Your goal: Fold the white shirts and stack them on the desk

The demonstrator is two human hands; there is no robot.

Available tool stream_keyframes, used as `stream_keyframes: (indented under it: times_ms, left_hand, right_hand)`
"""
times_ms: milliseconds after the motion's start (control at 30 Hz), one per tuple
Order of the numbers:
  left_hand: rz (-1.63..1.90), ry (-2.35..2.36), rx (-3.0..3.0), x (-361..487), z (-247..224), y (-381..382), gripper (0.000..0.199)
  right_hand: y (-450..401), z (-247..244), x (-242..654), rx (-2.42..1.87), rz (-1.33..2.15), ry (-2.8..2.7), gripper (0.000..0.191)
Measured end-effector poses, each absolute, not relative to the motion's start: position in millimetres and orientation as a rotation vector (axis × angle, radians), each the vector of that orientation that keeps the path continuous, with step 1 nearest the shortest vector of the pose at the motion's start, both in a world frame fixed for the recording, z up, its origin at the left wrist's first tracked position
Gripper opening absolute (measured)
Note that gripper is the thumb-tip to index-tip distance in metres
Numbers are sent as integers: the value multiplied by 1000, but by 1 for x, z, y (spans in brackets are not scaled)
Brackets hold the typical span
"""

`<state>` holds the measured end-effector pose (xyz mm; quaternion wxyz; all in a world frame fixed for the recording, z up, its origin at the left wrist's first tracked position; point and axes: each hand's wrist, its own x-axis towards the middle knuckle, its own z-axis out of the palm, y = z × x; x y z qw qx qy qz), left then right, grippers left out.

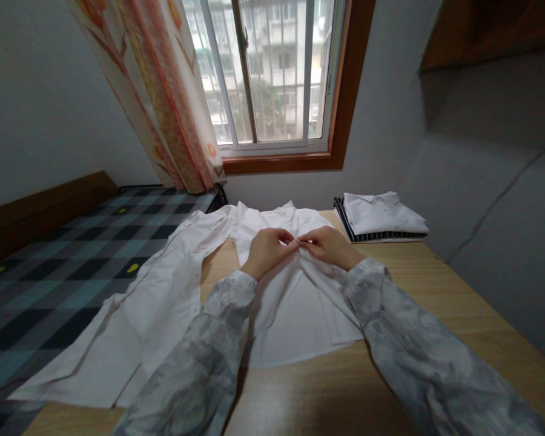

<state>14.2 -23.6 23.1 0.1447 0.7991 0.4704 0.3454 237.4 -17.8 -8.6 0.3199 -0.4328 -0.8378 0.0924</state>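
Observation:
A white shirt (295, 333) lies on the wooden table in front of me, its collar toward the window and its hem toward me. My left hand (270, 251) and my right hand (329, 245) meet over its front, a little below the collar. Each pinches the shirt's front edge between thumb and fingertips, and the cloth is drawn up slightly there. Any button between the fingertips is too small to make out. To the left, a second white garment (158, 309) lies spread out, partly past the table's left side.
A folded stack with a white shirt (381, 213) on top and a dark striped cloth (343, 221) beneath sits at the table's far right. A checked bed (95, 242) adjoins the table (454, 309) at left. Behind are a window (272, 79) and a curtain (163, 91).

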Motion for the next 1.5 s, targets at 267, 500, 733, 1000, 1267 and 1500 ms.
stream_keyframes:
  times_ms: [267, 500, 733, 1000, 1267, 1500]
  left_hand:
    - [1070, 1267, 2204, 12, 14, -17, 15]
    - [1088, 1160, 2033, 12, 10, -13, 19]
    - [1058, 1090, 1862, 13, 7, -13, 24]
    - [1093, 1072, 1708, 16, -5, -13, 24]
    - [1152, 1044, 1558, 20, -46, -10, 29]
    - [1166, 1035, 1574, 18, -55, -14, 35]
  right_hand:
    - [-12, -16, 237, -1027, 636, -2037, 34]
    - [-12, -13, 236, -1011, 715, -2016, 36]
    - [-11, -17, 237, -946, 825, -1965, 35]
    - [-7, -35, 235, -928, 911, -1822, 43]
    - [-9, -69, 233, -965, 941, -1732, 41]
    - [-14, -77, 227, -936, 920, -1714, 33]
